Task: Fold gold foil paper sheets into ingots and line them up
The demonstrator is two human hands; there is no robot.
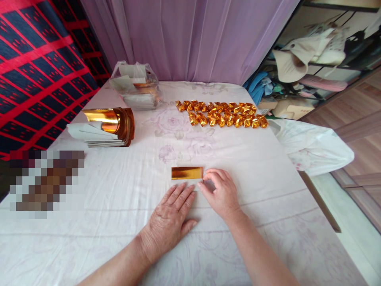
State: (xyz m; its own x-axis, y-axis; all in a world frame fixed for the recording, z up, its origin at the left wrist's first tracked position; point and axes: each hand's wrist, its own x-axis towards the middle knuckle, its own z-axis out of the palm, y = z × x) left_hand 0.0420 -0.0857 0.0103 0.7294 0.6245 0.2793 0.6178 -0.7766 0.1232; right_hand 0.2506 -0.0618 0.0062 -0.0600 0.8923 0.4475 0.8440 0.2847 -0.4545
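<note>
A folded gold paper strip (187, 173) is laid on the white tablecloth (119, 198), just beyond the flattened left hand (171, 220); its right end is pinched by the right hand (220, 192). Folded gold pieces (222, 113) are gathered farther back.

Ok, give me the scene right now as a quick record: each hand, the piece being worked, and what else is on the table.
left hand: flat on the white tablecloth, fingertips at the near edge of the gold paper strip
right hand: fingers bent at the strip's right end, touching it
gold paper strip: lies flat, gold face up, a white part showing along its near edge
folded gold pieces: two rows, far right of centre
gold sheet stack: far left, top sheet curled
plastic bag: far edge, holds papers
</note>
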